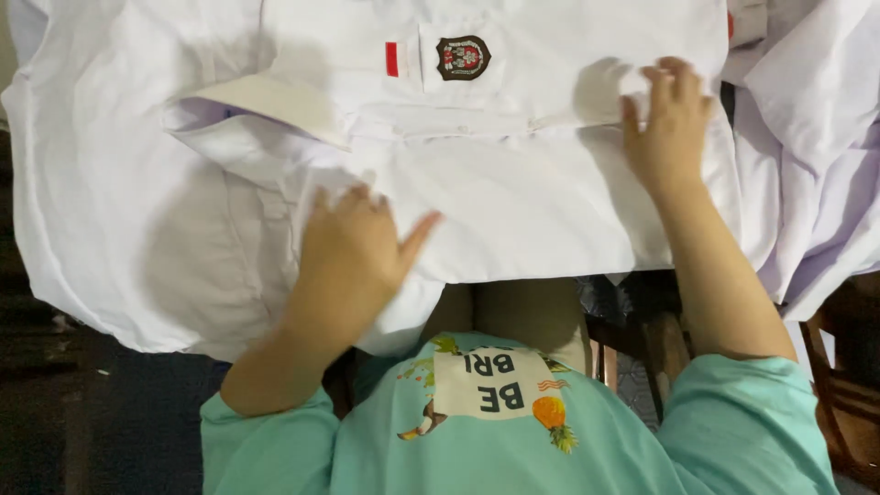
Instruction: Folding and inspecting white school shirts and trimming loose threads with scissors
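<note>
— White cotton everywhere. What's in hand?

— Smoothing, I'd judge. A white shirt (513, 211) lies front-up across the person's lap, its chest pocket (463, 60) carrying a sewn badge, a small red patch (392, 59) just beside that pocket.

— And the hands?

— Left hand (353, 252) lies flat below the pocket, fingers spread, pressing cloth, pinching nothing. Right hand (667, 124) sits to the pocket's right, fingertips curled onto a fold; whether it pinches, I cannot tell.

— Next?

— Probably a firm hold on that edge. The pocket looks flat; any contents are hidden. More white cloth (816, 137) lies far right of it.
</note>
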